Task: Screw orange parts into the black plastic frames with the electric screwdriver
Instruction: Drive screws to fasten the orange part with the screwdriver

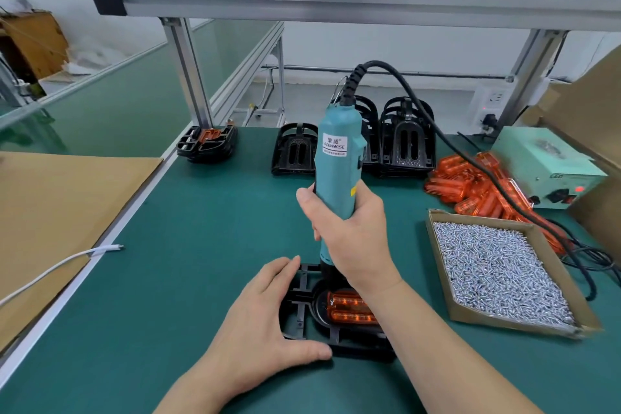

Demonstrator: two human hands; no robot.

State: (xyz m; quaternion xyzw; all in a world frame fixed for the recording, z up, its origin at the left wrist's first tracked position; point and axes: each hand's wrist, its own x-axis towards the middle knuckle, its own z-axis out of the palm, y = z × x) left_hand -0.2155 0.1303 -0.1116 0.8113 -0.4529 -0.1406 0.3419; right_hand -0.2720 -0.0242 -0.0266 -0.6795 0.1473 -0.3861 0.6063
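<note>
Gripping one screwdriver (337,158) — right hand (349,235), left hand (265,309) flat against one black frame (303,279), one orange part (349,307) inside.

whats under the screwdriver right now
The black plastic frame with an orange part seated in it, steadied by the left hand. The right hand gripping the electric screwdriver covers the bit, so the screw itself cannot be seen.

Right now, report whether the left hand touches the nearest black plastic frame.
Touching. In the head view the left hand presses thumb and fingers against the black plastic frame.
</note>
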